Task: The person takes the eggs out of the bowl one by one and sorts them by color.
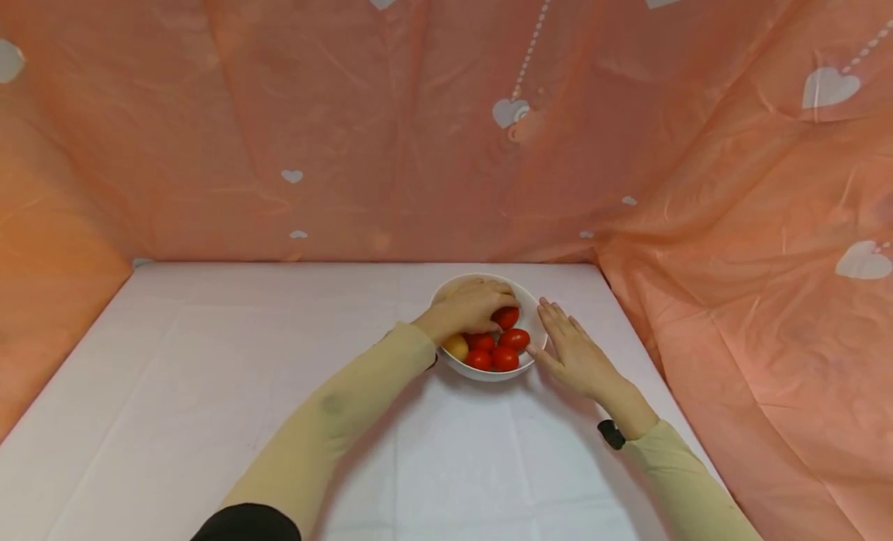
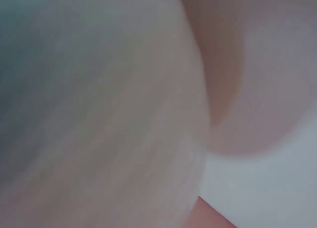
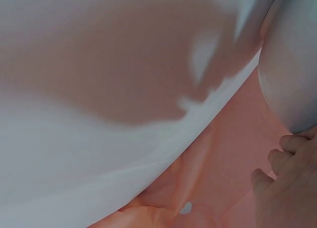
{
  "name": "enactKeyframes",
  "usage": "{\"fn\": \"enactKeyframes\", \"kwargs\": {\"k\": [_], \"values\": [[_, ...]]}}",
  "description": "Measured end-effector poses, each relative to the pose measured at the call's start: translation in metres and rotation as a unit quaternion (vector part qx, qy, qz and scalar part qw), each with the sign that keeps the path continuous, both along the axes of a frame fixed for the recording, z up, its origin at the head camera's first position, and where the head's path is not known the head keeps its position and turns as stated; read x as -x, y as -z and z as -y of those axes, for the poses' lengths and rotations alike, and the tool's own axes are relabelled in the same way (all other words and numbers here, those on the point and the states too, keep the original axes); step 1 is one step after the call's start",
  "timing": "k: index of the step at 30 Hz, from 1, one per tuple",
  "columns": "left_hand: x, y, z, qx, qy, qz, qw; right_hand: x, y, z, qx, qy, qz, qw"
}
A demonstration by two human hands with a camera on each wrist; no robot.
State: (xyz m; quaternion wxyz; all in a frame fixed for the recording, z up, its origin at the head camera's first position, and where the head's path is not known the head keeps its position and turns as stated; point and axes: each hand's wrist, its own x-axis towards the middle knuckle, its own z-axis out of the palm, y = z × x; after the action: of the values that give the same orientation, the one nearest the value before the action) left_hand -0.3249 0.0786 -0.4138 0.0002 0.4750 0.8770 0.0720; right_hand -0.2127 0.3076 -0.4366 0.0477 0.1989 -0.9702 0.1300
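Note:
A white bowl (image 1: 491, 376) holds several red tomatoes (image 1: 505, 359) and a round yellow fruit (image 1: 456, 347) at its left side. My left hand (image 1: 474, 304) reaches over the rim into the bowl, its fingers and thumb around a red tomato (image 1: 505, 317) at the back. The right hand (image 1: 575, 359) lies along the bowl's right side with straight fingers, thumb at the rim. In the right wrist view, fingertips of the right hand (image 3: 290, 183) show beside the bowl's outer wall (image 3: 290, 74). A blurred pale surface (image 2: 109, 109) fills most of the left wrist view.
The bowl stands near the back right of a table with a white cloth (image 1: 279, 355). An orange curtain with pale hearts (image 1: 418, 138) hangs behind and at both sides. Shadows of the bowl and hand fall on the cloth (image 3: 59, 168) in the right wrist view.

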Motion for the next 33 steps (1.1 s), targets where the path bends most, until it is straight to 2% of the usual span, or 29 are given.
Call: {"fn": "enactKeyframes", "kwargs": {"k": [8, 14, 23, 33], "values": [[-0.007, -0.004, 0.015, -0.076, -0.001, 0.013, 0.997, 0.0, 0.005, 0.0, 0.016, -0.005, 0.0, 0.9999], [-0.017, -0.008, 0.027, -0.133, -0.038, 0.034, 0.9898, 0.001, 0.005, 0.0, 0.015, 0.001, 0.01, 0.9998], [-0.033, -0.018, 0.051, -0.227, -0.051, 0.054, 0.9709, -0.001, 0.002, 0.0, 0.019, 0.011, 0.011, 0.9997], [-0.055, -0.023, 0.1, -0.315, -0.082, 0.055, 0.944, -0.001, 0.003, 0.001, 0.028, 0.006, 0.005, 0.9996]]}}
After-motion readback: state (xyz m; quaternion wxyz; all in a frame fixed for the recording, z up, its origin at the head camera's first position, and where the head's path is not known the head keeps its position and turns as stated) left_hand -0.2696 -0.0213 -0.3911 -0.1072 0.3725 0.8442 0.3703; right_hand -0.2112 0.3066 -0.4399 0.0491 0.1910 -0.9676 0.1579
